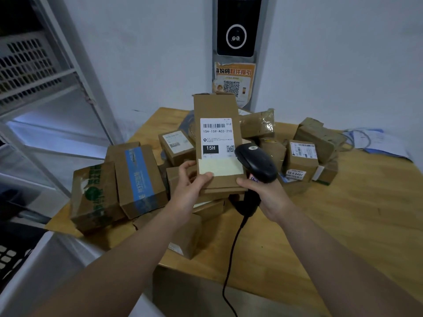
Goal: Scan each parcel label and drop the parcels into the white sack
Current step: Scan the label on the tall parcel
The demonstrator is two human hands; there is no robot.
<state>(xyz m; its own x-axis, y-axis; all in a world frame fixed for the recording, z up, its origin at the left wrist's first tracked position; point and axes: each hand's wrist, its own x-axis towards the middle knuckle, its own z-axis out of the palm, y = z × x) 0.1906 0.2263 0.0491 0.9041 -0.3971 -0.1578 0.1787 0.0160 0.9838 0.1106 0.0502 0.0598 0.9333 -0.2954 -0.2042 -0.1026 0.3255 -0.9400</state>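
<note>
Both forearms extended over a wooden table (pixel 343 213) heaped with parcels, the left hand (pixel 191 186) pinches the lower edge of an upright brown cardboard parcel (pixel 216 106) with its white barcode label (pixel 216 138) facing the camera, while the right hand (pixel 265 193) grips a black corded scanner (pixel 255 162) just beside the label.
</note>
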